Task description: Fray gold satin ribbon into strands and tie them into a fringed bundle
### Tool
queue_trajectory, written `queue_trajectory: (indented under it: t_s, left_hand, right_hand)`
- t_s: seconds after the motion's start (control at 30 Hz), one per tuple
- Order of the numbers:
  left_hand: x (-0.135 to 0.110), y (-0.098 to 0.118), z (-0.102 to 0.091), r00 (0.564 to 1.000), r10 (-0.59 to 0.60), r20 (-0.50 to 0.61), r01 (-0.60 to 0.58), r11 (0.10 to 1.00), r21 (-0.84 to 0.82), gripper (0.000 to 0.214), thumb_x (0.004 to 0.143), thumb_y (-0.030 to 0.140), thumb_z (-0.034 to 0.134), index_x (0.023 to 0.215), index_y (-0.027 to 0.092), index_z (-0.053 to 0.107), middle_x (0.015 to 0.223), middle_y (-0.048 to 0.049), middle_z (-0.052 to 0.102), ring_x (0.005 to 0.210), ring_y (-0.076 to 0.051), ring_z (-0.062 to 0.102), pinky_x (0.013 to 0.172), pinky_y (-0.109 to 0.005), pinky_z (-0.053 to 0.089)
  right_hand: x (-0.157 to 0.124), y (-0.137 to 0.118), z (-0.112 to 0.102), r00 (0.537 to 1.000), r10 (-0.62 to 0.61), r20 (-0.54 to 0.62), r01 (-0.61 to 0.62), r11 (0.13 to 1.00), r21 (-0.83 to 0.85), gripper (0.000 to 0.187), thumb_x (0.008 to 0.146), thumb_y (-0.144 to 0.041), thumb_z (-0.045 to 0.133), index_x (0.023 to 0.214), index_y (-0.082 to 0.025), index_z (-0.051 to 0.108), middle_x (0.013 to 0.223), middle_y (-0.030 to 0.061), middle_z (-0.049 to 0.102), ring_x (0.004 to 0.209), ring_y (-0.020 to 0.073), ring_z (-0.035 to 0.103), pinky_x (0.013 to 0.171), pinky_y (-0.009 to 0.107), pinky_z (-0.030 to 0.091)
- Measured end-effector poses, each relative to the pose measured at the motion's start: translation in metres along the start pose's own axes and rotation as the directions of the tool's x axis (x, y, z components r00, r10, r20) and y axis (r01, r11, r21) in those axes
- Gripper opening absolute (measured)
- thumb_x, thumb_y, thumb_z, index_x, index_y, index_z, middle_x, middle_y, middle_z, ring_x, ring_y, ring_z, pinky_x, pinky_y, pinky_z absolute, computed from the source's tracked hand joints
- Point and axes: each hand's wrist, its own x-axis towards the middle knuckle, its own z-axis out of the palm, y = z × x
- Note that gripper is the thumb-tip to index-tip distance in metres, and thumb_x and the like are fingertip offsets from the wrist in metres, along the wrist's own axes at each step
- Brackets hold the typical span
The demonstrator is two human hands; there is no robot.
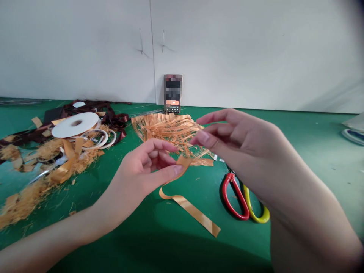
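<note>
My left hand [148, 161] pinches a tan satin ribbon [186, 163] between thumb and fingers, near one end. From there the strip curls down, and its cut tail [196, 214] lies on the green table. Just to the right, my right hand [239, 140] is raised with thumb and fingers drawn together in a pinch; whatever is between them is too fine to make out. Behind both hands spreads a pile of frayed tan ribbon pieces [159, 127] with long loose threads. Scissors with one red handle [234, 197] and one yellow handle [264, 216] lie below my right hand, their blades mostly hidden.
On the left, a white ribbon spool [64, 127] rests among dark brown ribbon [113, 115], thread fluff [48, 149] and white rings [104, 140]. A phone [173, 93] leans against the white wall [241, 53] at the back. Part of a white round object [354, 136] shows at the far right.
</note>
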Motion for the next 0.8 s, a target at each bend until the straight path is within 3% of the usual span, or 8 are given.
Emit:
queue_trajectory:
  t_s: [0.1, 0.23, 0.37, 0.53, 0.7, 0.8]
  left_hand:
    - [0.0000, 0.0002, -0.0006, 1.000, -0.002, 0.005, 0.002, 1.000, -0.008, 0.022, 0.075, 0.029, 0.077, 0.092, 0.025, 0.063, 0.076, 0.0064, 0.064, 0.073, -0.007, 0.064, 0.067, -0.012, 0.053]
    - [0.0014, -0.0003, -0.0006, 1.000, -0.007, 0.013, 0.008, 1.000, -0.027, 0.024, 0.075, 0.030, 0.077, 0.093, 0.025, 0.062, 0.077, 0.0055, 0.065, 0.073, -0.008, 0.065, 0.067, -0.016, 0.055]
    - [0.0022, 0.0000, 0.0008, 1.000, -0.003, 0.006, 0.003, 1.000, 0.001, 0.023, 0.075, 0.029, 0.077, 0.091, 0.025, 0.063, 0.073, 0.0060, 0.063, 0.070, -0.008, 0.063, 0.064, -0.014, 0.053]
    - [0.0017, 0.0008, 0.0014, 1.000, -0.006, -0.001, 0.006, 1.000, 0.009, 0.023, 0.074, 0.029, 0.077, 0.091, 0.025, 0.063, 0.072, 0.0061, 0.063, 0.070, -0.007, 0.063, 0.064, -0.013, 0.053]
    - [0.0030, 0.0017, 0.0014, 1.000, -0.018, -0.004, 0.018, 1.000, 0.001, 0.025, 0.074, 0.030, 0.077, 0.092, 0.024, 0.061, 0.076, 0.0046, 0.065, 0.073, -0.010, 0.064, 0.066, -0.016, 0.054]
    - [0.0027, 0.0019, 0.0014, 1.000, -0.016, -0.004, 0.016, 1.000, 0.016, 0.025, 0.074, 0.030, 0.077, 0.092, 0.023, 0.061, 0.074, 0.0047, 0.064, 0.071, -0.010, 0.064, 0.064, -0.017, 0.054]
  right_hand:
    - [-0.0018, -0.0014, -0.0001, 0.997, 0.050, 0.065, -0.052, 0.998, 0.032, 0.024, 0.074, -0.034, 0.070, 0.094, -0.024, 0.063, 0.075, 0.0001, 0.074, 0.066, 0.0179, 0.069, 0.055, 0.029, 0.054]
    - [-0.0034, -0.0025, 0.0007, 0.980, 0.090, 0.180, -0.102, 0.993, 0.054, 0.028, 0.067, -0.029, 0.076, 0.091, -0.025, 0.062, 0.073, -0.0016, 0.074, 0.073, 0.0193, 0.071, 0.062, 0.030, 0.057]
    - [-0.0017, -0.0012, 0.0005, 0.986, 0.074, 0.152, -0.082, 0.995, 0.049, 0.022, 0.071, -0.021, 0.071, 0.090, -0.025, 0.061, 0.070, -0.0023, 0.074, 0.073, 0.0178, 0.071, 0.068, 0.031, 0.057]
    - [-0.0001, -0.0005, 0.0000, 0.995, 0.053, 0.083, -0.057, 0.997, 0.046, 0.024, 0.071, -0.024, 0.071, 0.094, -0.025, 0.062, 0.074, -0.0013, 0.074, 0.073, 0.0186, 0.070, 0.067, 0.032, 0.056]
    - [-0.0009, -0.0017, 0.0002, 0.983, 0.097, 0.155, -0.112, 0.989, 0.092, 0.031, 0.067, -0.025, 0.075, 0.094, -0.025, 0.060, 0.073, -0.0024, 0.073, 0.072, 0.0181, 0.070, 0.065, 0.030, 0.056]
    - [-0.0011, -0.0009, -0.0003, 0.988, 0.074, 0.134, -0.084, 0.994, 0.073, 0.027, 0.068, -0.022, 0.073, 0.092, -0.024, 0.061, 0.069, -0.0027, 0.072, 0.070, 0.0171, 0.069, 0.066, 0.030, 0.056]
